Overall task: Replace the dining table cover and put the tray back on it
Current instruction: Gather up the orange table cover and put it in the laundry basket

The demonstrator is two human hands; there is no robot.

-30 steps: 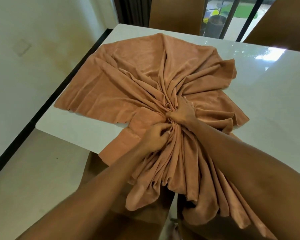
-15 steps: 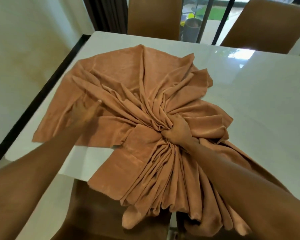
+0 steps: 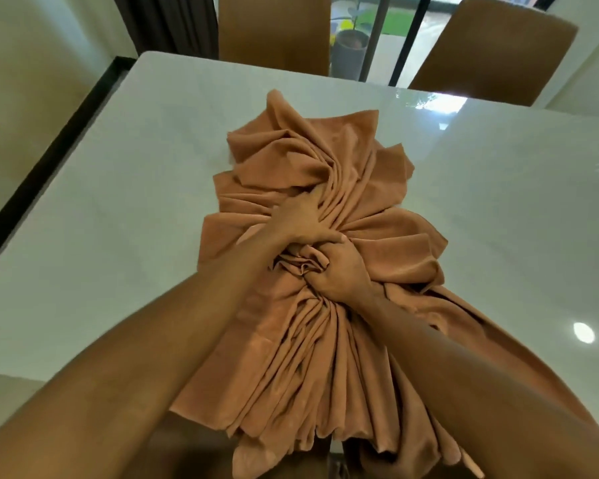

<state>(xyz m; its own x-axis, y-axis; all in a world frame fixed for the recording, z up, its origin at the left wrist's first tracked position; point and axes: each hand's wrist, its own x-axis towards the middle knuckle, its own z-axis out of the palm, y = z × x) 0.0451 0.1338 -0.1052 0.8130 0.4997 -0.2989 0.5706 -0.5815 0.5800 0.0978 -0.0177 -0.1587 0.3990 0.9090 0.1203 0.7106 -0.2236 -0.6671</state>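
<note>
- Our left hand point(image 3: 303, 221) grips folds of the cover point(image 3: 357, 157); our right hand point(image 3: 343, 271) clutches its bunched middle.
- Soft terracotta cloth, deeply pleated, fans over our glossy white table point(image 3: 135, 188).

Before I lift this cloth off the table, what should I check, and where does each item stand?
1. Right hand on cloth: ok, fingers curled round the gathered bunch.
2. Left hand: ok, it grips folds just beyond.
3. Cloth all gathered: not ok, far end lies loose on the table.
4. Nothing resting on cloth: ok.
5. Hanging near end free of snags: cannot tell.
6. Tray within reach: cannot tell, not in view.
</note>
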